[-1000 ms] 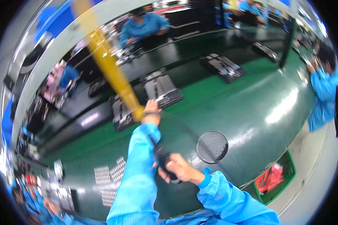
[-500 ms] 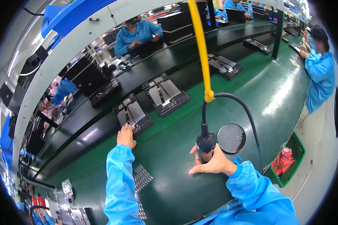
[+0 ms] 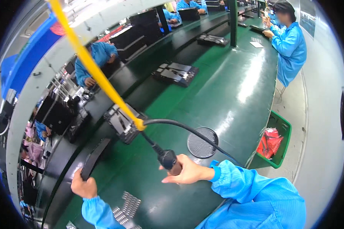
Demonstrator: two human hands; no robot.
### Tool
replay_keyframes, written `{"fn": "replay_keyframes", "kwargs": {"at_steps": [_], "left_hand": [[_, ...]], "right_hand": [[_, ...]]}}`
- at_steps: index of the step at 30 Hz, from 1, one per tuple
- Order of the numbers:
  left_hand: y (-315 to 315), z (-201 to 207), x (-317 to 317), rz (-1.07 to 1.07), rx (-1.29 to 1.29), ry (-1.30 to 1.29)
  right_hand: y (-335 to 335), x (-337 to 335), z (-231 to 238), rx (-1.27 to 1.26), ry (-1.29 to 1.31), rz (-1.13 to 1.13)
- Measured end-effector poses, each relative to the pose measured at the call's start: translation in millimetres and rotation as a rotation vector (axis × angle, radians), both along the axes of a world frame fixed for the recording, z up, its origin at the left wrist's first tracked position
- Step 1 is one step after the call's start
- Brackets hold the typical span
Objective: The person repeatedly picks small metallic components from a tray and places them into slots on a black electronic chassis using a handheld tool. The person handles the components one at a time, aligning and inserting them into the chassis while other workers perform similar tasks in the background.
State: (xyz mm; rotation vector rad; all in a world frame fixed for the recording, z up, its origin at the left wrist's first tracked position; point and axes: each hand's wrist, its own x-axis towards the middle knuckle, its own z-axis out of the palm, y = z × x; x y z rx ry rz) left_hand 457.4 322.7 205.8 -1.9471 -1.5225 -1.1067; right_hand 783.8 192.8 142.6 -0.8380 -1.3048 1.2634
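Observation:
My left hand grips the near end of a dark tablet-like device, which is tipped up on its long side at the belt's edge, its thin dark side showing. In my right hand is a corded electric screwdriver, black at the top, hanging from a yellow strap with a black cable. Its tip is hidden by my fingers. Beyond the strap's knot lies an opened tablet with its inner parts showing, partly covered by the strap.
More opened tablets lie farther along the green bench. A round black ribbed dish sits right of the screwdriver. Small metal parts lie near my left forearm. A green bin with red packets stands right; a co-worker sits beyond.
My left hand has taken hold of the near tablet and tilted it up, moving it left. My view has turned rightward. The right hand keeps holding the screwdriver.

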Motion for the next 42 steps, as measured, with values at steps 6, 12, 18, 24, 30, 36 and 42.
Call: {"fn": "replay_keyframes", "kwargs": {"at_steps": [6,12,18,24,30,36,42], "left_hand": [[-104,-18,70,-0.303,0.142,0.147],[-188,-88,119,-0.403,-0.209,0.337],[-194,-103,131,-0.616,-0.644,-0.045],[-152,-122,153,-0.606,-0.615,-0.646],[-156,-121,164,-0.586,-0.587,-0.32],[-161,-118,174,-0.55,-0.563,-0.516],[-160,-120,172,-0.598,-0.611,-0.446]], "right_hand": [[6,56,34,0.26,0.002,-0.293],[27,112,25,0.275,0.156,-0.44],[42,108,10,0.18,0.18,-0.453],[50,101,6,0.163,0.102,-0.438],[52,96,3,0.15,0.081,-0.444],[54,95,-1,0.158,0.061,-0.439],[54,96,-3,0.18,0.08,-0.417]]}}
